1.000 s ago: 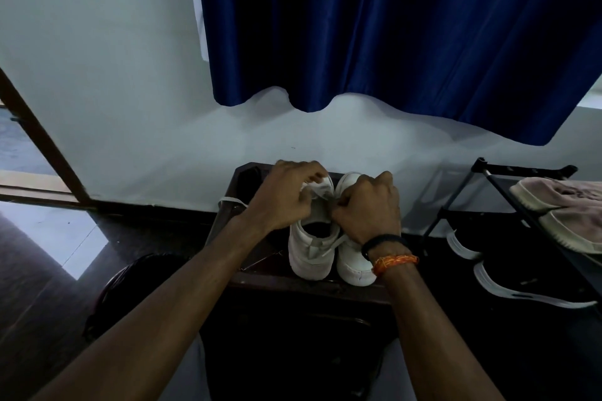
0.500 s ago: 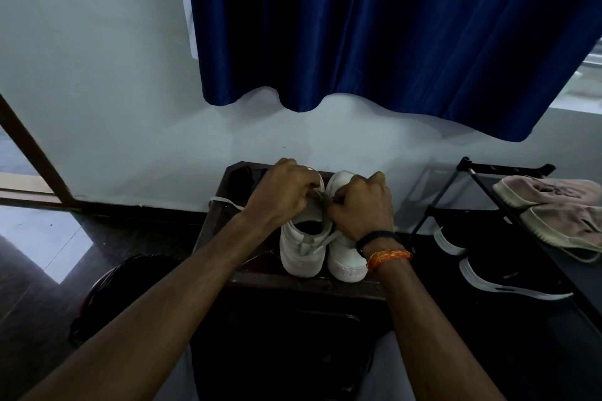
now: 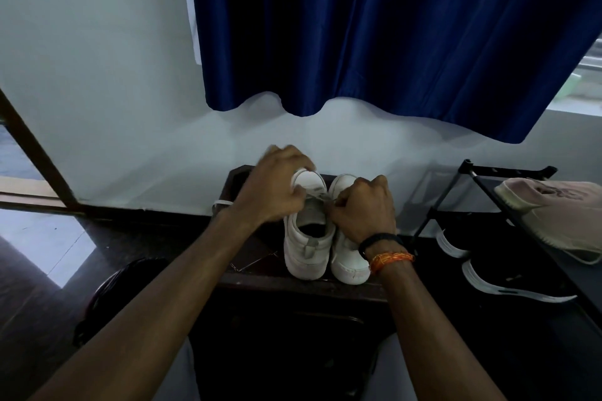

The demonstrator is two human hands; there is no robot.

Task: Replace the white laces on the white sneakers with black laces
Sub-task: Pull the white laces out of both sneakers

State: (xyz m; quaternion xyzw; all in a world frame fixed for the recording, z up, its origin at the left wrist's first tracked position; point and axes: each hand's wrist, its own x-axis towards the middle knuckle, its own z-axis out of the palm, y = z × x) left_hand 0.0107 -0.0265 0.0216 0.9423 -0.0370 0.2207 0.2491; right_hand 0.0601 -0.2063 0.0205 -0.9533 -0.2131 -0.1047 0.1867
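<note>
Fingers (image 3: 301, 194) of our left hand (image 3: 273, 190) curl over the toe end of the left sneaker (image 3: 308, 238), though motion blur keeps us from telling whether they grip the shoe or a lace. Our right hand (image 3: 361, 208) is clenched beside it, its fingertips pinching at the lace area between the two shoes; what they hold is too small for us to make out. Both sneakers stand side by side, touching, heels toward us, on a dark surface (image 3: 257, 273) set against the wall (image 3: 97, 91). The right sneaker (image 3: 348, 262) is partly hidden under our right wrist, which wears a black band (image 3: 379, 239) and an orange thread (image 3: 391, 259).

A white lace (image 3: 223, 203) loops off the surface's left edge, just behind our left forearm. A blue curtain (image 3: 374, 26) hangs above, clear of the shoes. To the right stands a black rack (image 3: 456, 192) carrying beige shoes (image 3: 553, 208) on top and dark shoes with white soles (image 3: 508, 286) lower down. A dark round object (image 3: 107, 290) sits on the floor at lower left.
</note>
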